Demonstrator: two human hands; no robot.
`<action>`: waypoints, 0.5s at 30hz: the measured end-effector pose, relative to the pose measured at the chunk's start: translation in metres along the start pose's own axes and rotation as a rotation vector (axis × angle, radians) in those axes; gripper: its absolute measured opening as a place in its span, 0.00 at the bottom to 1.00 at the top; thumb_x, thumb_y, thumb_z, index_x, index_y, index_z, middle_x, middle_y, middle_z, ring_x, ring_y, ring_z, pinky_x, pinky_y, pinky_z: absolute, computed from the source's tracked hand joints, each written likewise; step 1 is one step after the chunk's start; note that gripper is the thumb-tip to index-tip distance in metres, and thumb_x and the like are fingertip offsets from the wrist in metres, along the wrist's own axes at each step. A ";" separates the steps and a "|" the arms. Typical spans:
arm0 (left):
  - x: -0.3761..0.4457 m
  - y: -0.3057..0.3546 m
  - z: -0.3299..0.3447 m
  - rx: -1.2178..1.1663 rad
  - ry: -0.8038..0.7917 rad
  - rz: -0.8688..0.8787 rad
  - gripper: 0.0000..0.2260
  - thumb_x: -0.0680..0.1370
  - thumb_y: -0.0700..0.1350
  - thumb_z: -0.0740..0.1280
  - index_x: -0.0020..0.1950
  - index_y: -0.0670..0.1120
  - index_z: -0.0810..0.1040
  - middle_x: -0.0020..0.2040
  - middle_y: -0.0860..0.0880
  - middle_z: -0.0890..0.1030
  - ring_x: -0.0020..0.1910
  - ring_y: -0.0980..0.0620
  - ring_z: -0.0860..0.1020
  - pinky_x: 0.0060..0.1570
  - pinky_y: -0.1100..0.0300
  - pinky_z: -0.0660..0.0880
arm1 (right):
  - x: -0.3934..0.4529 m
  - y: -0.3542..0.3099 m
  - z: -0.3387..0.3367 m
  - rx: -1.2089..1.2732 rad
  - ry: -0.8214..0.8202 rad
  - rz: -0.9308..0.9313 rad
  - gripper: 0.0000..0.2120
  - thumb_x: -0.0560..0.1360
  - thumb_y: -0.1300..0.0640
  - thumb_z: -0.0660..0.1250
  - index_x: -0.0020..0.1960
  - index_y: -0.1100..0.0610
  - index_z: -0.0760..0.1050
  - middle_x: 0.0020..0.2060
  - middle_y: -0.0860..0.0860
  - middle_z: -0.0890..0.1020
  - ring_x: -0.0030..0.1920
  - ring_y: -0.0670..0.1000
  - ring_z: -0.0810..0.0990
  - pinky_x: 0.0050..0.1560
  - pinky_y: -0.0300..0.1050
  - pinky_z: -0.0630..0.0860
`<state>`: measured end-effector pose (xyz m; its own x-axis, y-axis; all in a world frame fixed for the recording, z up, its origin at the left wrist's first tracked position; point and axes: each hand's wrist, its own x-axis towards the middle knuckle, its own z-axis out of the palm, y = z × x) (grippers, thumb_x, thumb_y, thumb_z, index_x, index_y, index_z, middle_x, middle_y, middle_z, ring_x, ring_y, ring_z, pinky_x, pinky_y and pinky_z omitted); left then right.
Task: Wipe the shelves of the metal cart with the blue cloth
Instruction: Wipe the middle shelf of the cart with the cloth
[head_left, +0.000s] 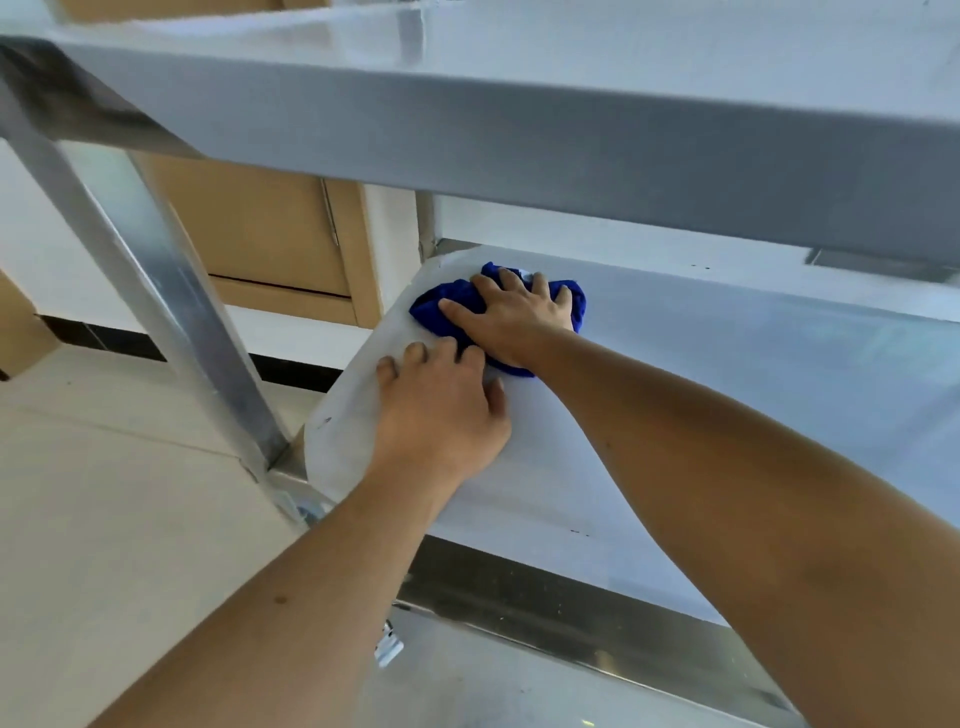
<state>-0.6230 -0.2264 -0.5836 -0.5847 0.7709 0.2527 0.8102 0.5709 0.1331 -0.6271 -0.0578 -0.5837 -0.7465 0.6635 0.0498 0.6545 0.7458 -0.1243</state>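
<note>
Cloth (457, 304): blue, bunched into a wad at the far left corner of the middle shelf (727, 374), hard by the rear post. Right hand (511, 317) lies spread flat on top of it, fingers splayed, palm pressing down; not a pinch, more a flat hold that pins the wad to the metal. Left hand (441, 410) rests just beside, on the shelf's left edge, fingers curled over the rim, thumb touching the cloth's near side; it holds nothing, looks to be a brace.

Judged handling: cloth is soft, light, shapeless; should slide easily on smooth steel under palm pressure. Best taken from above with a broad hand, loose folds kept tucked under so they don't trail.

Top shelf (519, 130) overhangs close above the arms. Bottom shelf (493, 675) shows specks. Pale floor (104, 493) left of the cart.
</note>
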 end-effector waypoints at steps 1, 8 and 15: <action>0.000 0.000 0.001 0.003 -0.002 -0.006 0.17 0.78 0.57 0.52 0.58 0.50 0.73 0.59 0.49 0.77 0.60 0.45 0.72 0.63 0.41 0.67 | 0.006 -0.007 0.001 0.002 0.001 -0.009 0.38 0.73 0.23 0.42 0.76 0.41 0.62 0.78 0.50 0.63 0.76 0.63 0.57 0.70 0.70 0.52; 0.002 0.001 0.006 0.021 0.026 -0.021 0.20 0.77 0.57 0.52 0.58 0.48 0.74 0.55 0.48 0.76 0.57 0.45 0.72 0.63 0.40 0.67 | 0.048 -0.034 -0.002 0.049 -0.009 0.001 0.39 0.72 0.23 0.42 0.75 0.40 0.63 0.77 0.50 0.65 0.75 0.63 0.60 0.70 0.70 0.54; 0.007 -0.008 0.006 -0.035 0.024 0.000 0.20 0.77 0.59 0.53 0.59 0.50 0.75 0.56 0.50 0.78 0.58 0.47 0.74 0.65 0.43 0.68 | 0.057 -0.024 0.001 0.080 0.022 0.063 0.37 0.74 0.25 0.43 0.75 0.42 0.65 0.76 0.50 0.67 0.76 0.61 0.60 0.73 0.67 0.54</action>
<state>-0.6335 -0.2238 -0.5888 -0.5839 0.7636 0.2756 0.8114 0.5602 0.1668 -0.6855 -0.0382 -0.5787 -0.7011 0.7105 0.0610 0.6875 0.6962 -0.2066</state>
